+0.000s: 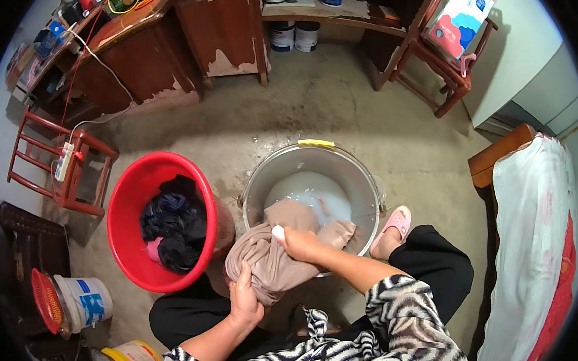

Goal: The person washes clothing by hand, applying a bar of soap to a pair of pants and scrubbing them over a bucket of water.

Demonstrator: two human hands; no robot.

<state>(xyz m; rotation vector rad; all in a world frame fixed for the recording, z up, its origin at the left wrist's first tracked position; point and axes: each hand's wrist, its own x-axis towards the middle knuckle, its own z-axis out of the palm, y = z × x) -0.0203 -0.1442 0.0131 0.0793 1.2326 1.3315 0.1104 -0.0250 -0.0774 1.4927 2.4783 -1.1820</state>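
A wet beige garment (264, 258) is bunched over the near rim of a large metal bucket (283, 155). Part of it hangs into cloudy, soapy water (301, 183). My left hand (247, 299) grips the bunched cloth from the near side, thumb on top. Above the cloth, my right hand (302, 243) holds a small white piece, likely a bar of soap (278, 232), against the fabric. The palm and most fingers of that hand are hidden from above. The bucket's handle has a yellow grip (316, 143) and rests at the far rim.
Left of the bucket stands a red plastic tub (131, 205) holding dark clothes (174, 223). A power strip (64, 162) is on a wooden chair (87, 143). Wet patches mark the concrete floor (293, 106). My pink clog (398, 222) is close to the bucket's right side.
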